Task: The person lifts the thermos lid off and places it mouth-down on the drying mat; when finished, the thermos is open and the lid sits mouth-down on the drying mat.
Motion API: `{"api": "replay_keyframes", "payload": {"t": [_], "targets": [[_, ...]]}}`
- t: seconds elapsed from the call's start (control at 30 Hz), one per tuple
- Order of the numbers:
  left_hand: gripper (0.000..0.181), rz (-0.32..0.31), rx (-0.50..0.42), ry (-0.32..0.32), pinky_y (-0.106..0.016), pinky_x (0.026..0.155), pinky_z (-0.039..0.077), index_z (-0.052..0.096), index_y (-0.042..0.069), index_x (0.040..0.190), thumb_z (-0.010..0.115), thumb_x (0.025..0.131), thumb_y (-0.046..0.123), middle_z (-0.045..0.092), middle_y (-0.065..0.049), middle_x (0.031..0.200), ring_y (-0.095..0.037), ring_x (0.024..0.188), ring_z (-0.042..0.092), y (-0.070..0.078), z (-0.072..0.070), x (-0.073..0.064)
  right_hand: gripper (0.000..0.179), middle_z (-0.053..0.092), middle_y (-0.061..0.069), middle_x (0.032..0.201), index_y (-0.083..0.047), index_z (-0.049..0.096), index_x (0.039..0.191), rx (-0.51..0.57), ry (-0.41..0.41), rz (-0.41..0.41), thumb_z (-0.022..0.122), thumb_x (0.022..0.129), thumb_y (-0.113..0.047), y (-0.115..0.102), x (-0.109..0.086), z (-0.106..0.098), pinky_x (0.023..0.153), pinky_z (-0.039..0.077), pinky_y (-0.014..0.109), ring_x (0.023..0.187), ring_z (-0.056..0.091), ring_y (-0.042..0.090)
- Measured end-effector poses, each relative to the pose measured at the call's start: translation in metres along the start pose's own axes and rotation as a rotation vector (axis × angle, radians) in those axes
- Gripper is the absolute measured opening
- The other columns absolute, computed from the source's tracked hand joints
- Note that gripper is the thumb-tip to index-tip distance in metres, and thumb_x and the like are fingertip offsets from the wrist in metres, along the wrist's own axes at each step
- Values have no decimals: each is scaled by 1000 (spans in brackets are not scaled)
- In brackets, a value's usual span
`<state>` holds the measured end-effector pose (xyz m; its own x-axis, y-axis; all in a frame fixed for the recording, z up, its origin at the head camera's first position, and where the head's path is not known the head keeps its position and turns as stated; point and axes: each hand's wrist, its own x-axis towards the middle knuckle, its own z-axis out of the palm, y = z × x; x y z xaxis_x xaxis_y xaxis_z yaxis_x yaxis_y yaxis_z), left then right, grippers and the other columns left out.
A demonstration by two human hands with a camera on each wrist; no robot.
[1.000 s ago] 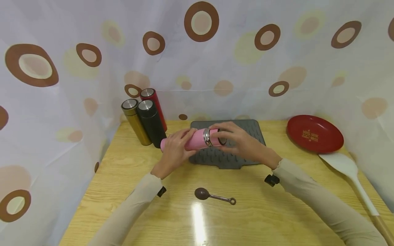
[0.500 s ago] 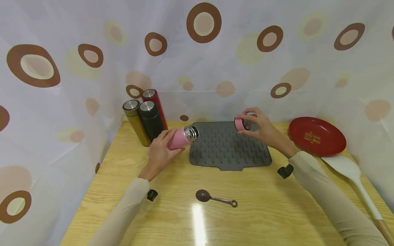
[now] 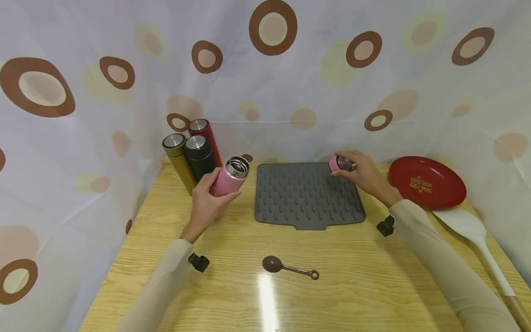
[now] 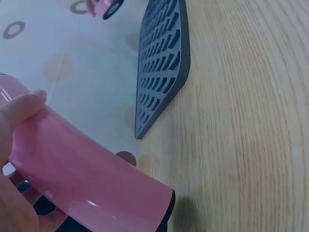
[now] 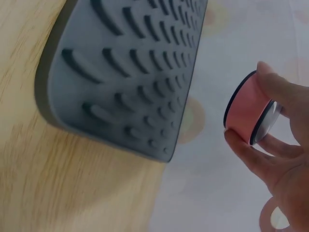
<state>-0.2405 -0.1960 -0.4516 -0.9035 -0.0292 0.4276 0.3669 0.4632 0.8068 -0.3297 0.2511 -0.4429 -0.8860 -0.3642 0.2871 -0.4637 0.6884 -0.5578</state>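
My left hand grips a pink thermos bottle around its body, its bare metal mouth facing up and tilted a little to the right. In the left wrist view the bottle's dark-rimmed base is close over the wooden table. My right hand pinches the pink lid between thumb and fingers, above the right back corner of a grey studded mat. Seen from the right wrist, the lid is held on its side, off to the side of the mat.
Gold, black and red thermos bottles stand together at the back left. A brown spoon lies in front of the mat. At right are a red oval plate and a large white spoon. A patterned curtain stands behind.
The lid has come off the bottle. My right hand carried it right, while my left hand drew the bottle left and turned it from nearly level to more upright.
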Motion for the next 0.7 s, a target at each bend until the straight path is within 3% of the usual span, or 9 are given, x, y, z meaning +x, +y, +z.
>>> {"api": "replay_keyframes", "payload": {"t": [0.23, 0.43, 0.7], "targets": [[86, -48, -66, 35, -54, 107, 50, 53, 3, 152, 95, 77, 13, 61, -20, 134, -33, 120, 59, -2, -8, -1, 61, 60, 28, 135, 1, 57, 146, -30, -30, 35, 81, 92, -15, 20, -2, 6, 95, 55, 60, 112, 58, 40], [87, -107, -87, 86, -51, 106, 50, 52, 3, 153, 94, 77, 10, 63, -19, 134, -27, 119, 59, -5, -18, -6, 59, 61, 28, 130, 1, 59, 145, -66, -33, 19, 80, 94, -18, 22, 3, 14, 82, 51, 50, 99, 56, 36], [86, -121, -100, 93, -51, 109, 48, 51, 5, 155, 92, 80, 10, 60, -17, 142, -27, 126, 58, -10, -23, -10, 57, 60, 33, 125, 7, 59, 142, -90, -27, 59, 79, 95, -17, 23, 12, 17, 91, 49, 60, 107, 57, 43]]}}
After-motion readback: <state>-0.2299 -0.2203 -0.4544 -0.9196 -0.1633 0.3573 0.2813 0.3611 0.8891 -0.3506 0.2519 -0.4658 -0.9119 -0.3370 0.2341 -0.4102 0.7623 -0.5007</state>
